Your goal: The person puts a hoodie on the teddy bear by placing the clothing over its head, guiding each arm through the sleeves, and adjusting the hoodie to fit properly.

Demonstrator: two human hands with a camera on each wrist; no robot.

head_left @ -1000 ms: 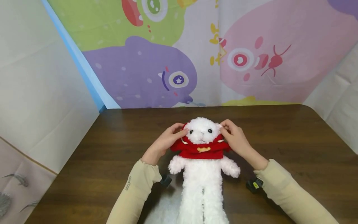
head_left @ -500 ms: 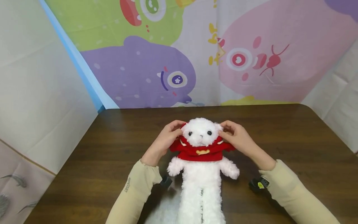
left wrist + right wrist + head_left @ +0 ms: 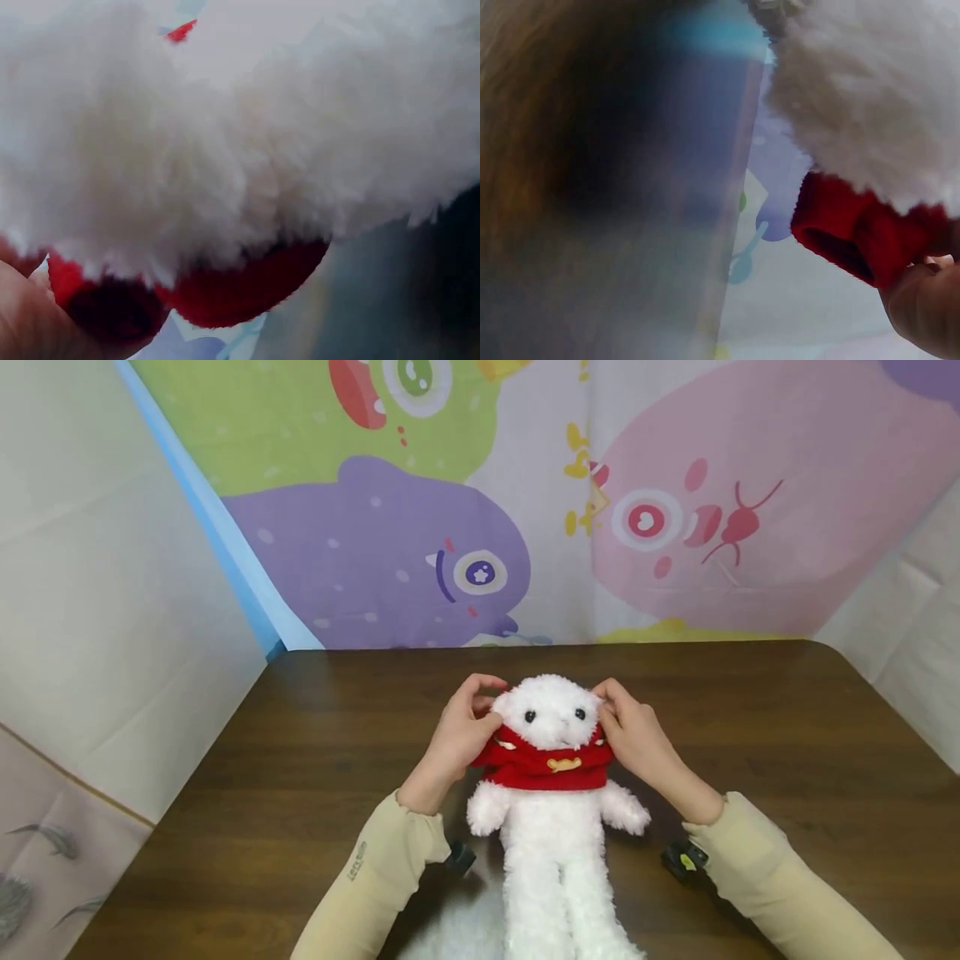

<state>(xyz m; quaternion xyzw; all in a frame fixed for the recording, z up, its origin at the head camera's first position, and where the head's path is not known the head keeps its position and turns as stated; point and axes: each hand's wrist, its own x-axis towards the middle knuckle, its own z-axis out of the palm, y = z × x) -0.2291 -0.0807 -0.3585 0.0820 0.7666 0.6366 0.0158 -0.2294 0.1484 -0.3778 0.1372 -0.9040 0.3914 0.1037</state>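
In the head view a white fluffy plush toy (image 3: 551,835) with black eyes faces the camera, above the table. A small red hooded sweater (image 3: 547,774) with a tan bear-shaped patch and pale drawstring ends is bunched around its neck and chest. The toy's arms hang below the hem. My left hand (image 3: 465,727) holds the hood beside the head, thumb along the cheek and fingers partly hidden behind. On the other side my right hand (image 3: 633,727) pinches the hood near the ear. An empty red sleeve (image 3: 832,225) hangs close to the fingers in the right wrist view.
The dark wooden table (image 3: 300,735) has a rounded far corner on the right. Behind it hangs a cartoon-printed cloth (image 3: 375,552), with pale side curtains (image 3: 112,568). A grey patch (image 3: 457,918) lies under the toy near the front.
The plush toy has shifted to the right, its legs swinging right. My left hand has followed to the right with its fingers spread more; my right hand has drawn slightly inward.
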